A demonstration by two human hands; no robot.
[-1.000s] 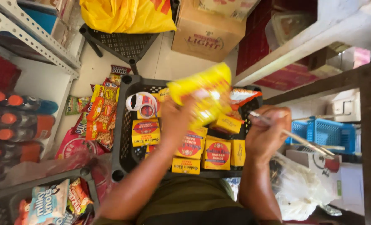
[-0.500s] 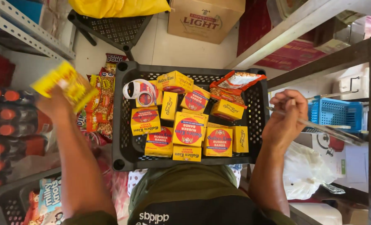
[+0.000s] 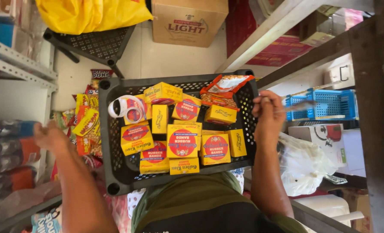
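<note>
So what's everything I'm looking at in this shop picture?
Black perforated plastic crate: one, centre, in front of the person.
Small yellow-and-red cardboard boxes: about a dozen, inside the crate.
Orange-and-white snack packet: one, crate's far right corner.
White-and-red tape roll: one, crate's far left.
Yellow and red snack packets: a pile, left of the crate.
Brown cardboard carton: one, on the floor beyond the crate.
Yellow plastic bag: one, top left.
Blue plastic basket: one, right shelf.
Bottles with orange caps: several, left shelf.
White plastic bag: one, lower right.
Left hand: stretched toward the bottles, blurred.
Right hand: closed on a thin stick-like item, at the crate's right rim.
</note>
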